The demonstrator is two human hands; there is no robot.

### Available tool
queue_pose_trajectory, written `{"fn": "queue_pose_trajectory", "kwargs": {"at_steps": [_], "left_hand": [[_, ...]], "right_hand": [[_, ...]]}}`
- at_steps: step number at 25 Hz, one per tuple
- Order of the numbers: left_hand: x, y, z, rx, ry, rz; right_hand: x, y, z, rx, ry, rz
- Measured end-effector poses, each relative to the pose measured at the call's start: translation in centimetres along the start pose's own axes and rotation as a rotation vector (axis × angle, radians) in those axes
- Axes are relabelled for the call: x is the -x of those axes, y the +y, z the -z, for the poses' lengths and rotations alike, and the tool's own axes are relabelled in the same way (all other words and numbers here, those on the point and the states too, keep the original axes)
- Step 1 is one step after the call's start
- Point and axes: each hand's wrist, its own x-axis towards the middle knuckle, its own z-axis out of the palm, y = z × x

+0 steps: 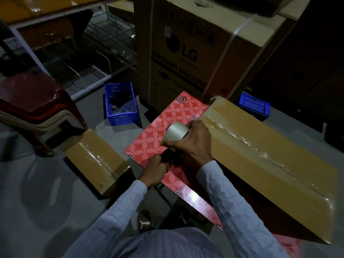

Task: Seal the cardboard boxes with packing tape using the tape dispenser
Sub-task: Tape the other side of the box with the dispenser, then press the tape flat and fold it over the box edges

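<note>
The tape dispenser is hovering over the red bench, the right hand gripping its roll and the left hand pinching its handle. The long box beside it is already wearing tape along its seam, as is the small box sitting on the floor; little seems to be remaining.

The tall cardboard carton behind the table bore the "LG" logo and, below it, "WASHING MACHINE".

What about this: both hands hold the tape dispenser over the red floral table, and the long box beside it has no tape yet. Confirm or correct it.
Wrong on the tape. The head view shows clear tape already running along the long box's top seam. The rest stands: left hand and right hand hold the tape dispenser over the red floral table.
</note>
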Motion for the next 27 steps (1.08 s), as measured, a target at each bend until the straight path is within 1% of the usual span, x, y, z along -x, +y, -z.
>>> {"fn": "queue_pose_trajectory", "kwargs": {"at_steps": [1,3,4,6,8,9,10,12,15,17,19,23,25,26,27], "left_hand": [[0.4,-0.4,-0.4,-0.02,-0.007,0.013],[1.2,-2.8,-1.4,-0.07,-0.013,0.011],[1.6,-4.6,-2.2,-0.123,0.001,0.006],[0.9,-6.4,-2.4,-0.264,0.044,0.044],[-0.7,-6.4,-1.8,-0.296,0.089,0.13],[-1.4,-6.3,-1.3,-0.311,0.072,0.133],[-2.3,-6.6,-0.7,-0.342,0.063,0.105],[-4.1,-7.4,0.9,-0.455,0.104,0.064],[-7.5,-8.6,2.7,-0.69,0.132,0.13],[-9.1,-8.8,3.3,-0.786,0.091,0.157],[-10.3,-9.5,3.2,-0.776,0.055,0.155],[-11.8,-11.8,2.8,-0.771,0.038,0.236],[-12.3,-12.2,2.7,-0.849,0.009,0.269],[-12.5,-12.0,2.7,-0.873,0.016,0.263],[-12.6,-11.3,2.8,-0.873,0.059,0.229]], "right_hand": [[0.2,0.6,-0.3,-0.06,-0.022,-0.04],[1.7,2.4,-1.6,-0.181,-0.121,-0.1],[3.1,3.6,-2.4,-0.191,-0.146,-0.076],[3.6,4.5,-3.4,-0.108,-0.1,0.064],[2.1,4.7,-3.9,-0.027,-0.112,0.176],[1.6,4.8,-4.6,0.035,-0.127,0.2],[1.7,4.8,-4.9,0.104,-0.125,0.202],[2.2,5.5,-6.9,0.253,-0.121,0.198],[2.6,6.2,-10.4,0.412,-0.095,0.144],[2.3,5.8,-12.1,0.439,-0.073,0.094],[2.1,5.7,-13.3,0.467,-0.078,0.081],[2.2,7.3,-14.5,0.495,-0.215,0.03],[2.7,7.9,-14.3,0.469,-0.216,0.042],[3.0,7.9,-13.6,0.438,-0.213,0.063],[3.4,7.8,-12.4,0.389,-0.189,0.1]]}}
